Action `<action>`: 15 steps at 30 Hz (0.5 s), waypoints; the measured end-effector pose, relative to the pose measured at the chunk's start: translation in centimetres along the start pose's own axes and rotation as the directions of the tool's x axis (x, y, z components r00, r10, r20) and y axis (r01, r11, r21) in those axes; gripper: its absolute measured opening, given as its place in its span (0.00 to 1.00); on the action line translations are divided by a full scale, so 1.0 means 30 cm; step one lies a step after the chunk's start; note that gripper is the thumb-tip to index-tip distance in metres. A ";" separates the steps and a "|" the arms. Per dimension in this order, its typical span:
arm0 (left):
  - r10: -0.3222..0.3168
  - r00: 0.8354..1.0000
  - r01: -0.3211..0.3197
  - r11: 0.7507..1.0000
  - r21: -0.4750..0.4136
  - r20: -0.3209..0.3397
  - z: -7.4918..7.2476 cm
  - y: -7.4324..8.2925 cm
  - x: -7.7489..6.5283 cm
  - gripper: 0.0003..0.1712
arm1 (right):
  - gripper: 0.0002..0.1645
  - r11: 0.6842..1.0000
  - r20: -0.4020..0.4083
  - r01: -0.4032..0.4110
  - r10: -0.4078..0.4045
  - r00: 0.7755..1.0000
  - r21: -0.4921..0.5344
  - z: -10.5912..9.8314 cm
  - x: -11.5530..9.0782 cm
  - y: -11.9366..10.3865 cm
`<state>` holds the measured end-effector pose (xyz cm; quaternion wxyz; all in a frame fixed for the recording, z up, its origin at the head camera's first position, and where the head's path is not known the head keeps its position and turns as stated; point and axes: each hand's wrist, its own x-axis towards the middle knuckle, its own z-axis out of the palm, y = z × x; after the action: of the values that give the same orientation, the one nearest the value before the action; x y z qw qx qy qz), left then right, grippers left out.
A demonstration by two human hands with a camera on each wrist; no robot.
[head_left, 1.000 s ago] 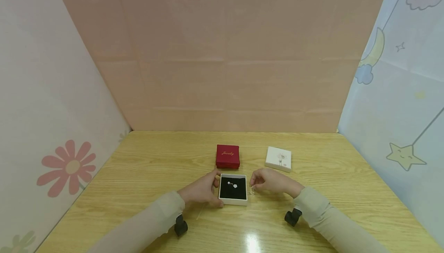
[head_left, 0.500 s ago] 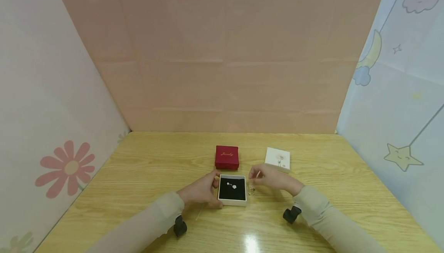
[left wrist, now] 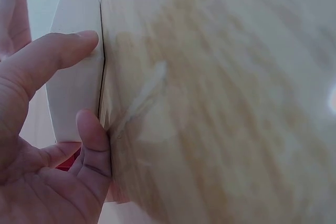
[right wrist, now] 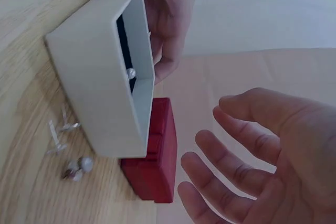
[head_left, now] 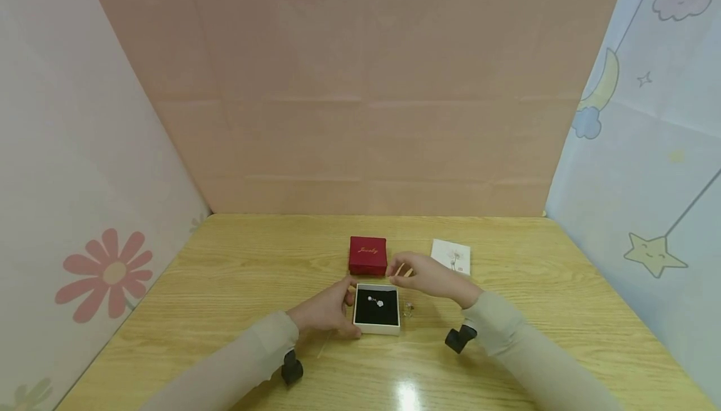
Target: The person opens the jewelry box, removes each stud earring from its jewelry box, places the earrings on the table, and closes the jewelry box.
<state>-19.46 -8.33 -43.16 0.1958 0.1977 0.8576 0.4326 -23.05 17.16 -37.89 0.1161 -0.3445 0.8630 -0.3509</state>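
My left hand (head_left: 327, 308) holds the open white jewelry box (head_left: 377, 329) by its left side; in the left wrist view the thumb (left wrist: 76, 45) presses the near wall and the other fingers lie at the far side. On the black lining (head_left: 366, 316) rests an earring with a pearl and a white flower (head_left: 380, 303). Raised beyond the box's far right corner, my right hand (head_left: 425, 276) holds nothing, its fingers spread and loosely bent. Small clear plastic pieces (right wrist: 56, 139) and a stud earring (right wrist: 77, 166) lie on the table just right of the box.
A red jewelry box (head_left: 368, 254) with gold lettering stands behind the white one. Beyond my right hand lies a white lid (head_left: 456, 253) with a flower print, partly covered by that hand. A thin pale strip (left wrist: 142, 95) lies near my left wrist.
My right hand has let go of the small clear pieces beside the box, risen, and moved away and left toward the red box. The left hand has stayed on the white box.
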 end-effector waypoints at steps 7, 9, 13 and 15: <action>-0.004 1.000 0.004 1.000 0.004 -0.003 0.000 0.001 -0.003 0.49 | 0.05 0.998 0.010 0.035 -0.034 0.999 -0.043 0.025 0.053 -0.046; -0.004 1.000 0.004 1.000 0.000 -0.002 0.000 0.000 -0.003 0.49 | 0.04 0.996 0.016 0.046 -0.045 0.999 -0.081 0.034 0.067 -0.055; -0.002 1.000 0.002 1.000 -0.006 -0.001 -0.001 -0.003 -0.001 0.49 | 0.03 0.981 0.029 0.082 -0.078 0.997 -0.174 0.059 0.091 -0.056; -0.001 1.000 0.001 1.000 -0.007 0.000 -0.001 -0.005 0.000 0.49 | 0.03 0.971 0.035 0.088 -0.082 0.996 -0.222 0.076 0.100 -0.051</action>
<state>-19.51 -8.43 -43.26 0.1969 0.1965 0.8561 0.4356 -23.46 13.13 -38.36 0.0725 -0.3964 0.8799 -0.2519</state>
